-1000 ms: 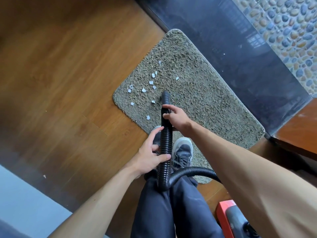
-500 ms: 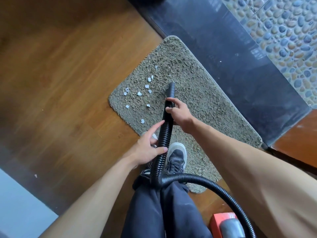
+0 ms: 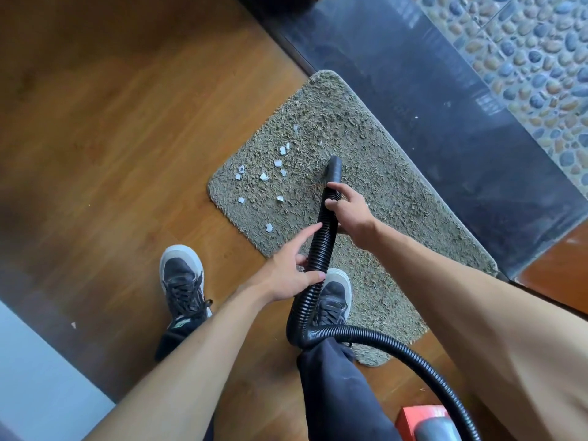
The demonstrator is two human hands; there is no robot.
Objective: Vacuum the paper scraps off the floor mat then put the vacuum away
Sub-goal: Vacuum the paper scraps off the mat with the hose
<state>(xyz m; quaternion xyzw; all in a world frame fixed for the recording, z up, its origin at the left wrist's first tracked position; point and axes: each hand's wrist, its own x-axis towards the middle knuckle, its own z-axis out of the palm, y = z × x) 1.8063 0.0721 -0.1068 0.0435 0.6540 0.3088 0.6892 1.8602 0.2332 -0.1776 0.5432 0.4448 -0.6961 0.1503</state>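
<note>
A shaggy grey-green floor mat (image 3: 375, 173) lies on the wooden floor beside a dark threshold. Several white paper scraps (image 3: 264, 177) are scattered over its left part. A black ribbed vacuum hose (image 3: 321, 246) runs up from the lower right, and its smooth nozzle tip (image 3: 334, 167) points down at the mat to the right of the scraps. My right hand (image 3: 351, 214) grips the hose just below the nozzle. My left hand (image 3: 291, 273) holds the hose lower down, thumb and fingers around it. The red and grey vacuum body (image 3: 426, 423) shows at the bottom edge.
My two dark sneakers stand on the floor, the left one (image 3: 183, 281) on wood, the right one (image 3: 334, 297) on the mat's edge. A dark stone threshold (image 3: 445, 100) and pebble flooring (image 3: 525, 58) lie beyond the mat. One stray scrap (image 3: 73, 325) lies on the wood at left.
The nozzle has moved forward and to the right across the mat. My left foot has stepped out to the left. The hose loop now trails further to the right.
</note>
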